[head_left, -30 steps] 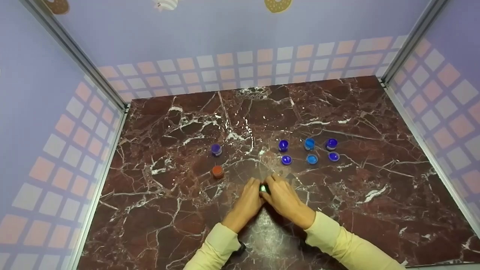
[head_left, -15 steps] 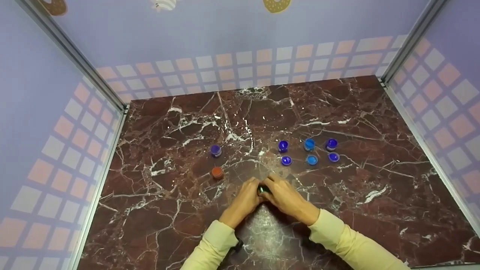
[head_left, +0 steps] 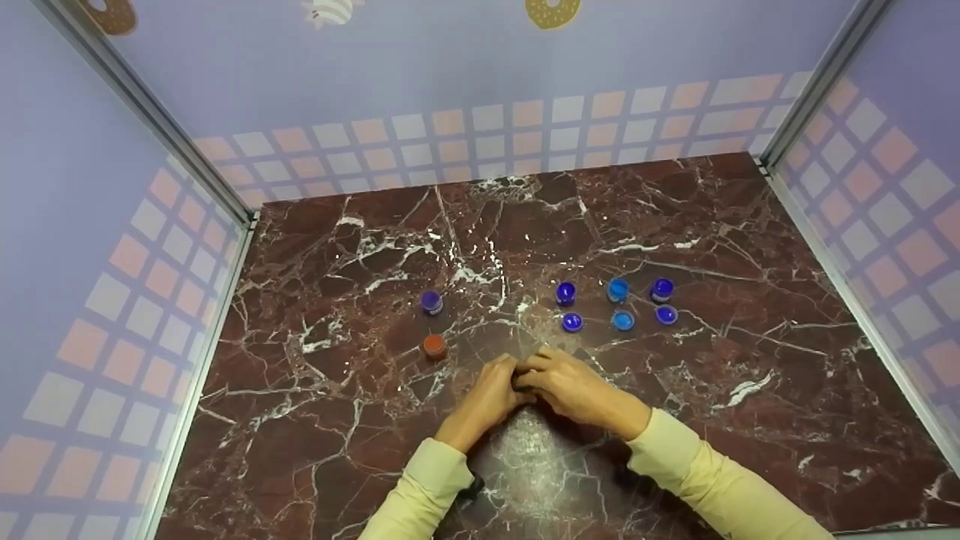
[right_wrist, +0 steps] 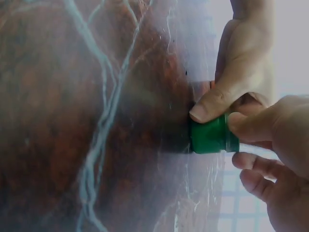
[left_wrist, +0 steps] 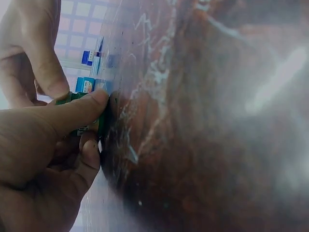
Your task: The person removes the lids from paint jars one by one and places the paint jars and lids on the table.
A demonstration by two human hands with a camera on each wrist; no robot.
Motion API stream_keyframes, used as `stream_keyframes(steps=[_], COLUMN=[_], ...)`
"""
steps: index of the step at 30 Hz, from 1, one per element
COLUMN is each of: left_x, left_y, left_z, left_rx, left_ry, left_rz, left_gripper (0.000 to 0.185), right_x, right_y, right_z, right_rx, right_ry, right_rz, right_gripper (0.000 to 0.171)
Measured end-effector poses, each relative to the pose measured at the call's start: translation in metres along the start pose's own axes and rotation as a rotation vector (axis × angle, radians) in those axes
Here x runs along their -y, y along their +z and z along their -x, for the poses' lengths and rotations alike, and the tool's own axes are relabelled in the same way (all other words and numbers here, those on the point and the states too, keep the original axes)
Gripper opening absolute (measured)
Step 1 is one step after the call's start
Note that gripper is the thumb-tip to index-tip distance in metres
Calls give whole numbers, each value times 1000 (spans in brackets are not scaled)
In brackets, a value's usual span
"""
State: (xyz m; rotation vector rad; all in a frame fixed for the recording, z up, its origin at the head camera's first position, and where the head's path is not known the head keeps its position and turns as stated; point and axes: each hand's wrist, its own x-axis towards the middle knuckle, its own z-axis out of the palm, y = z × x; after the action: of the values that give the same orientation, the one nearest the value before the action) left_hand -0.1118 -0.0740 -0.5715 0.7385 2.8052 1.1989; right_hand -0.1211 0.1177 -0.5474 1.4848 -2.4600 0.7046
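Right wrist: both hands (right_wrist: 231,121) pinch green jar (right_wrist: 211,136).

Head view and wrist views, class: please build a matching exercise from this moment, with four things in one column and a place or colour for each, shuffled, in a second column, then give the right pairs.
Things:
1. green pot
2. orange pot
3. lone purple pot
4. light blue pot

Places or colours:
A. middle of the far row of three on the right
B. stands alone, farther from the person than the orange one
C. pinched between the left hand and the right hand
D. nearest pot to the left hand, apart from it

Pairs: 1-C, 2-D, 3-B, 4-A
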Motion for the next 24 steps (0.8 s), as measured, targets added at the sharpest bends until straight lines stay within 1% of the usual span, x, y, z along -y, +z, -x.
stream_keyframes(steps=[2, 4, 6, 8, 10, 12, 15, 18, 20, 22, 24], left_x=[-1, -2, -2, -3, -4, -5, -6, -7, -7, -7, -7], left_y=[0, 0, 0, 0, 0, 1, 1, 2, 2, 2, 3], left_z=[0, 0, 0, 0, 0, 1, 1, 1, 1, 2, 3], left_rx=[4, 8, 12, 15, 16, 16, 8, -1, -9, -16, -32], left_ry=[-14, -29, -37, -40, -38, -40, -46, -51, -55, -53, -43], left_rz=[-2, -13, -24, -25, -20, -12, -1, 6, 6, 5, -4], left_gripper=[33, 33, 33, 34, 34, 33, 31, 32, 32, 32, 33], right_x=[0, -1, 0, 0, 2, 5, 10, 16, 20, 24, 29], right_y=[-1, -2, -3, -4, -6, -6, -6, -7, -7, -6, -4], right_z=[0, 0, 1, 2, 4, 4, 0, -6, -11, -15, -18], right_rx=[-1, 1, 5, 3, -16, -68, -191, -302, -327, -313, -285], right_ry=[-45, -70, -57, -18, 54, 149, 324, 486, 560, 616, 648], right_rz=[44, 69, 55, 13, -52, -107, -144, -137, -112, -78, -37], right_gripper=[32, 36, 37, 34, 30, 25, 19, 13, 11, 11, 14])
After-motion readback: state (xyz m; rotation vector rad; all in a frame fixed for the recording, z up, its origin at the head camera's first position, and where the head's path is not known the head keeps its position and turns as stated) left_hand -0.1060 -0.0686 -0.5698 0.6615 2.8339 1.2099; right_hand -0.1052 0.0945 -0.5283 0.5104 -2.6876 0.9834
